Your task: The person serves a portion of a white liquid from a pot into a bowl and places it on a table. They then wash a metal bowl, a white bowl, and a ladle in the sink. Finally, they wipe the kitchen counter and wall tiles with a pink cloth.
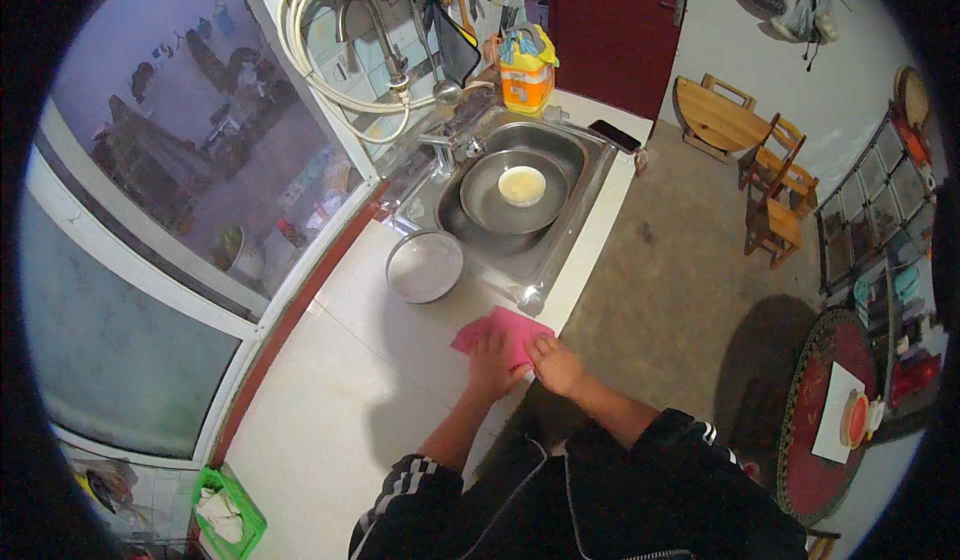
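Observation:
A pink cloth [512,333] lies spread on the white tiled countertop [322,380], close to its front edge. My left hand [491,365] presses down on the cloth, fingers forward, its thumb near the lower border. At the cloth's right corner, by the counter edge, my right hand [555,365] holds it with bent fingers. Just beyond the cloth is the steel sink [581,249]. A wide metal basin [484,211] sits in the sink with a small pale bowl [523,186] inside; the bowl's contents are unclear. Left of the sink stands a round metal-rimmed bowl [425,266].
A tap [446,151] rises at the sink's back left. A yellow-orange jug [527,76] and a black phone [615,136] stand beyond it. A coiled hose [300,42] hangs by the window. A green basket [231,515] is at lower left, a red round table [814,410] at right.

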`<state>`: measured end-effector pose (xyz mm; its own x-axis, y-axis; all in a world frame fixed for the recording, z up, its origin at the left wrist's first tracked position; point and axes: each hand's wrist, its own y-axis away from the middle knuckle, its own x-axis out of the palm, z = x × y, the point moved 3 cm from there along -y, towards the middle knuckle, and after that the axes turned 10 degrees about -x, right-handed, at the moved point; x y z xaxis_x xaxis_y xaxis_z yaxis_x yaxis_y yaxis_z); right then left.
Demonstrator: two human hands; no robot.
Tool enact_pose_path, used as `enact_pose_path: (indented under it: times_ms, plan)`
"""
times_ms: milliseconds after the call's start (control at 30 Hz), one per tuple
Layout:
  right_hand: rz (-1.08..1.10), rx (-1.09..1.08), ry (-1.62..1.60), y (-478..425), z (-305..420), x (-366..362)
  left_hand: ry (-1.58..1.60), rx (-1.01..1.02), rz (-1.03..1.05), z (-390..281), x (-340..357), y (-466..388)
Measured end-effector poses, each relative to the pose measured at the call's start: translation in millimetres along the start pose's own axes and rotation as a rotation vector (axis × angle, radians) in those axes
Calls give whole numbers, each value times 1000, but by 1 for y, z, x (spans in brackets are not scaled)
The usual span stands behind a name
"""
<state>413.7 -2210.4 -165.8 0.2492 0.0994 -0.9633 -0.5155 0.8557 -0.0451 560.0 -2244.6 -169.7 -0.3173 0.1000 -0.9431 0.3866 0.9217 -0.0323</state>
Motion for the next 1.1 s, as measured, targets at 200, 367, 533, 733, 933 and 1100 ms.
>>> enact_pose_path:
  times_ms: [200, 367, 533, 733, 933, 1100]
  plan:
    - [-23, -70, 23, 21, -4, 11, -83, 15, -77, -27, -3, 29]
    - [202, -4, -300, 18, -20, -11, -6, -71, 21, -29, 15, 16]
    - [-80, -132, -515, 6, -68, -28, 251, -185, 127, -78, -38, -26]
    - [-139, -131, -323, -30, -145, -100, 171, -242, -348, -109, -26, -101]
    - [-401, -397, 24, -55, -224, -119, -67, -351, -463, -154, 0, -166]
    - [-103, -340, -46, -41, -279, -65, -127, -449, -290, -156, 78, -175]
